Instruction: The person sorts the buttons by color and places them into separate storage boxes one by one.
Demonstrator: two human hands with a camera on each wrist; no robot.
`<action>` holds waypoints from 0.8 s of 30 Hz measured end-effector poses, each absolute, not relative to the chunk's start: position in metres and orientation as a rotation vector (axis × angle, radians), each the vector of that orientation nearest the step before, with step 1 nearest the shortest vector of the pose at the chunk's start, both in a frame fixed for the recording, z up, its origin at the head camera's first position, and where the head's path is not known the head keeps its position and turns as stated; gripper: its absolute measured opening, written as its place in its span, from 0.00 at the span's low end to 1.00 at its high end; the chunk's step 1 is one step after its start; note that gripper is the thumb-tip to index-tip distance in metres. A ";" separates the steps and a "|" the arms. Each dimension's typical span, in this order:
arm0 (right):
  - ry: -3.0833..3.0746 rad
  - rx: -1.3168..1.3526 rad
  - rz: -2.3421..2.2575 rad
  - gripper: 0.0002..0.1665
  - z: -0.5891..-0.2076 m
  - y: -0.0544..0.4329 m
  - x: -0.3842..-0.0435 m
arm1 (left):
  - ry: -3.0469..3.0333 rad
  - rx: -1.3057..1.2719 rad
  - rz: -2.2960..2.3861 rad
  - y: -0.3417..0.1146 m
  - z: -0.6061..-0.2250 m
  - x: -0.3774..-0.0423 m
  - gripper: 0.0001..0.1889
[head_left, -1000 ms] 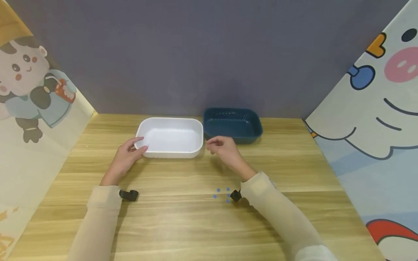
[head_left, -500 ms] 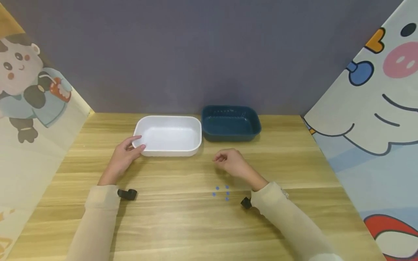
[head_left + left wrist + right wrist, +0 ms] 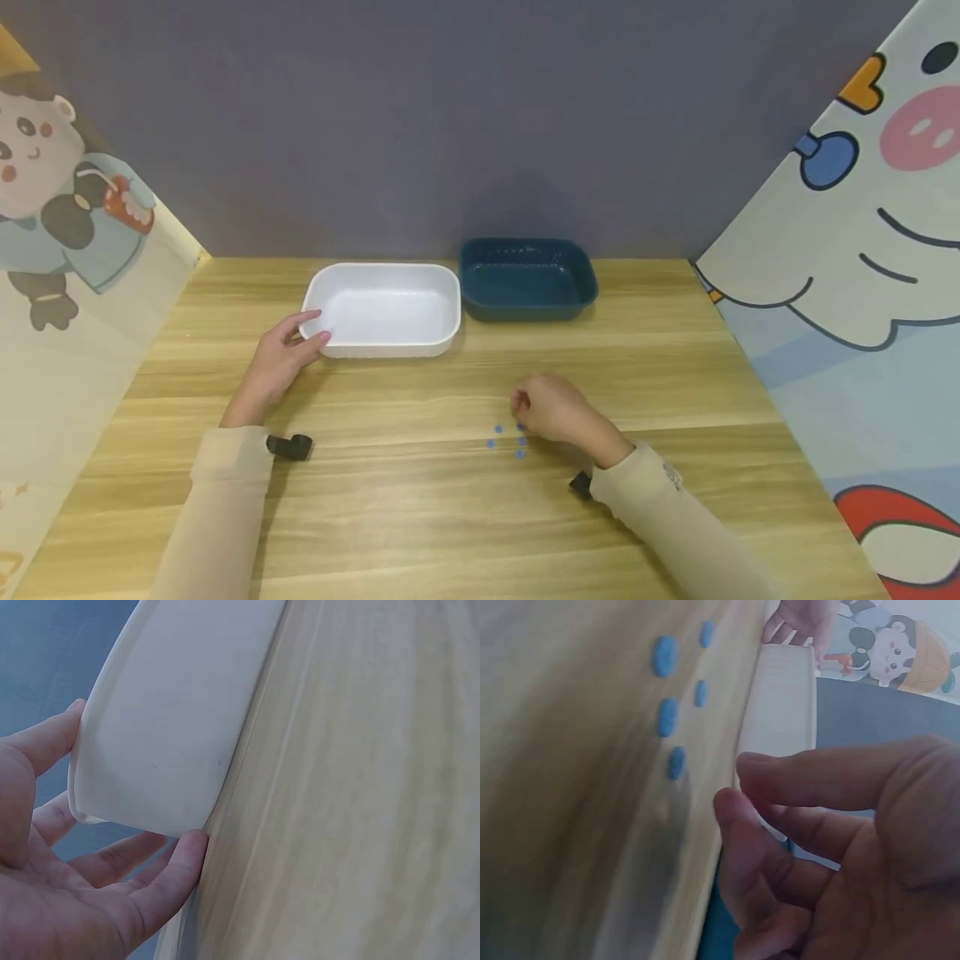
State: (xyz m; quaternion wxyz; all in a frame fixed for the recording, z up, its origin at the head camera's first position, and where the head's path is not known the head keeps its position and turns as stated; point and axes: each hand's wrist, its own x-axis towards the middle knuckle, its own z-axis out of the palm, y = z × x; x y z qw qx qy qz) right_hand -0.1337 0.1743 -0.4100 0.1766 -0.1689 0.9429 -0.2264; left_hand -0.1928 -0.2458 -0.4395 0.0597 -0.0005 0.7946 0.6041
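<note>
At the left front corner of a white rectangular dish (image 3: 382, 318), my left hand (image 3: 276, 360) grips the rim. In the left wrist view the thumb lies on one side of the dish wall (image 3: 161, 735) and fingertips (image 3: 193, 844) touch its lower edge. Several small flat blue discs (image 3: 521, 441) lie loose on the wooden table. My right hand (image 3: 561, 410) hovers beside them, overlapping the farthest one in the head view. Its fingers are loosely bent, thumb and index tips a small gap apart with nothing between, while the discs (image 3: 667, 718) lie beyond them in the right wrist view.
A dark teal dish (image 3: 528, 313) stands right of the white one, close against it, near the grey back panel (image 3: 450, 125). Cartoon-printed panels flank the table (image 3: 390, 508). Black wrist cameras (image 3: 291, 447) sit at both cuffs.
My right hand has come back from between the two dishes, moving right and toward the front, to the blue discs. My left hand stays on the white dish. The head view has shifted slightly.
</note>
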 end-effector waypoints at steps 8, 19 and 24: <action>2.659 -0.499 -0.496 0.12 -0.416 0.179 -0.129 | 2.444 -0.001 1.818 -0.249 -0.447 -0.197 0.36; 2.670 -0.554 -0.459 0.13 -0.420 0.178 -0.129 | 2.446 0.010 1.815 -0.250 -0.449 -0.198 0.35; 2.659 -0.544 -0.459 0.13 -0.423 0.179 -0.130 | 2.442 0.009 1.811 -0.249 -0.449 -0.198 0.35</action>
